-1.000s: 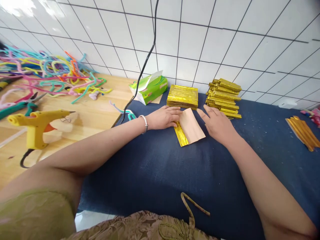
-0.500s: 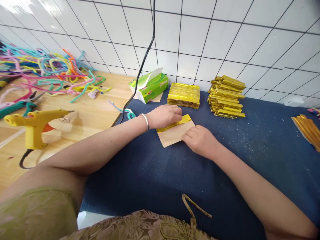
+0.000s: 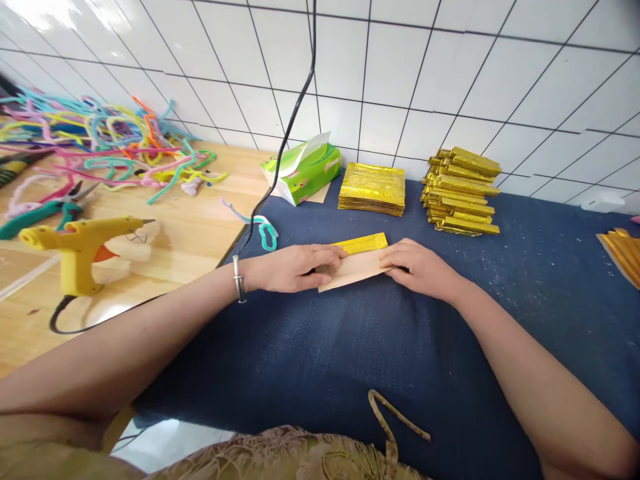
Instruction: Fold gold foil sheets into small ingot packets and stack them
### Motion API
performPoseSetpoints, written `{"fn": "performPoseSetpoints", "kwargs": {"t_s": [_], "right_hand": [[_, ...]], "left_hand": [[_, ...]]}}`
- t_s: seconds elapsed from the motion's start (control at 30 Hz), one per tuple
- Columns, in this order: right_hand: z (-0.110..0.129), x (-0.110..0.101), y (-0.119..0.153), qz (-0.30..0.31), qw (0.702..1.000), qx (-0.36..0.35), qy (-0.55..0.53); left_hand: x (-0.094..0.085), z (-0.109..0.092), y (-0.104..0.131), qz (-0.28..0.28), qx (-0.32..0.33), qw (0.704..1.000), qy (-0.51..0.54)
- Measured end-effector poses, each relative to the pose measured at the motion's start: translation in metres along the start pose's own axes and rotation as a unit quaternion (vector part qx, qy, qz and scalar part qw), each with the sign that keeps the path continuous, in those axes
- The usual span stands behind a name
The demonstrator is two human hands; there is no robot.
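Note:
A sheet of gold foil paper (image 3: 357,267) with a tan back lies on the dark blue cloth, a gold strip showing along its far edge. My left hand (image 3: 307,267) grips its left end, fingers curled over the paper. At the right end, my right hand (image 3: 413,265) pinches the sheet between thumb and fingers. The near part of the paper is lifted or folded, its exact fold partly hidden by my fingers. Behind it sits a stack of flat gold sheets (image 3: 373,189). To the right of that stack is a pile of folded gold strips (image 3: 461,193).
A green tissue pack (image 3: 313,172) stands by the tiled wall, with a black cable (image 3: 287,137) hanging in front. On the wooden table at left lie a yellow glue gun (image 3: 83,250), pliers (image 3: 45,213) and tangled pipe cleaners (image 3: 115,143). More gold strips (image 3: 623,253) lie far right.
My left hand has moved from the sheet's far edge to its left end. The sheet's near part now looks narrower, lifted or folded up, with my right hand still at the right end.

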State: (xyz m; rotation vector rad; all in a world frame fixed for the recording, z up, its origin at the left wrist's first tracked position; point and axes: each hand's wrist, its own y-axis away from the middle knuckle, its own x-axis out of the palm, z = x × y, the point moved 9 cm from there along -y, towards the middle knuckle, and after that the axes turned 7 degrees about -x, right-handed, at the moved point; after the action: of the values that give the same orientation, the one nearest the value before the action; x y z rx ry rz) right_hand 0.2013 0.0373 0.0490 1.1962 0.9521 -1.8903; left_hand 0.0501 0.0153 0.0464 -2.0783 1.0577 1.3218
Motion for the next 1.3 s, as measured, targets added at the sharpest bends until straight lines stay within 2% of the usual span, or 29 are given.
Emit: {"fn": "performPoseSetpoints", "kwargs": {"t_s": [0.1, 0.2, 0.3, 0.43, 0.53, 0.73, 0.9, 1.1, 1.2, 1.3], "right_hand": [[-0.008, 0.001, -0.001, -0.031, 0.998, 0.032, -0.053], [-0.018, 0.001, 0.000, -0.069, 0.991, 0.090, -0.076], [-0.026, 0.003, 0.002, -0.098, 0.980, 0.147, -0.089], [-0.034, 0.007, 0.000, -0.111, 0.972, 0.187, -0.083], [-0.039, 0.009, -0.003, -0.117, 0.971, 0.202, -0.041], [-0.039, 0.012, -0.007, -0.097, 0.974, 0.203, 0.025], [-0.040, 0.012, -0.006, -0.090, 0.972, 0.212, 0.041], [-0.041, 0.015, -0.005, -0.088, 0.970, 0.221, 0.046], [-0.041, 0.016, -0.003, -0.097, 0.969, 0.221, 0.046], [-0.029, 0.011, -0.002, -0.113, 0.969, 0.195, 0.100]], "left_hand": [[0.001, 0.002, 0.010, -0.018, -0.010, 0.999, 0.044], [0.002, 0.011, 0.009, -0.077, -0.063, 0.993, 0.063], [0.004, 0.016, 0.005, -0.127, -0.090, 0.986, 0.066], [0.003, 0.026, 0.002, -0.171, -0.131, 0.974, 0.066], [0.000, 0.029, 0.003, -0.189, -0.145, 0.970, 0.055], [0.001, 0.027, 0.002, -0.188, -0.140, 0.972, 0.018], [0.003, 0.026, 0.001, -0.178, -0.139, 0.974, 0.006], [0.003, 0.030, 0.002, -0.194, -0.137, 0.971, 0.015], [0.003, 0.027, 0.001, -0.191, -0.115, 0.975, -0.007], [0.006, 0.021, -0.001, -0.164, -0.075, 0.983, -0.042]]}}
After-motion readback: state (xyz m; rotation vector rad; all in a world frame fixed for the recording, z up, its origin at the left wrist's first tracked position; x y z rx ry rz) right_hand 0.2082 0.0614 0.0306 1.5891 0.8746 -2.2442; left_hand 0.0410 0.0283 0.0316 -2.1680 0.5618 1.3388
